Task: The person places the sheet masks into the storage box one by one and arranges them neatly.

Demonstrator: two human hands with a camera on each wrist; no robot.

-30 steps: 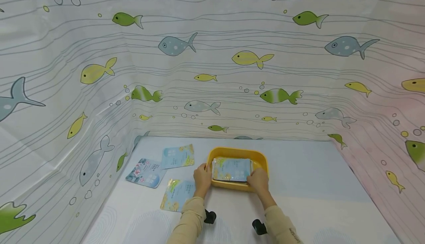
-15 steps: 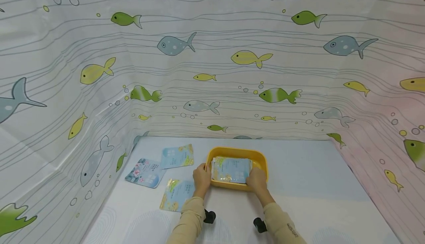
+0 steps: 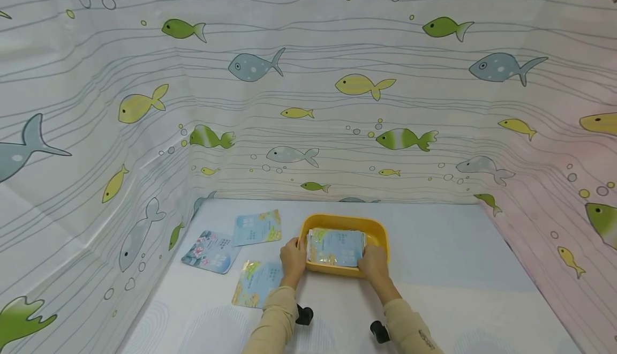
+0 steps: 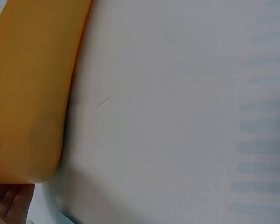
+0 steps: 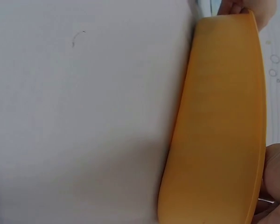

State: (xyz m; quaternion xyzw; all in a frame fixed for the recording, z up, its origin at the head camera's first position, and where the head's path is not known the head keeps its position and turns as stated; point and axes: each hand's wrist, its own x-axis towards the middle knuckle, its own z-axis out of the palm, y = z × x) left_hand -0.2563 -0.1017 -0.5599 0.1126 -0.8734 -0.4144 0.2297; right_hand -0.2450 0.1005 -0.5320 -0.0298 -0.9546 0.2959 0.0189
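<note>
Since a second ago the stack of packets (image 3: 335, 247) has shifted slightly toward the left inside the yellow tray (image 3: 379, 232), and the right hand (image 3: 374, 263) has drawn in a little with it. The left hand (image 3: 292, 256) grips the stack's left end, fingers curled over it, and the right hand does the same at the right end, so each grip is pinching the packets. The tray stands on the pale surface (image 3: 443, 268). Three loose packets (image 3: 256, 227) lie flat to its left, well apart from the tray.
</note>
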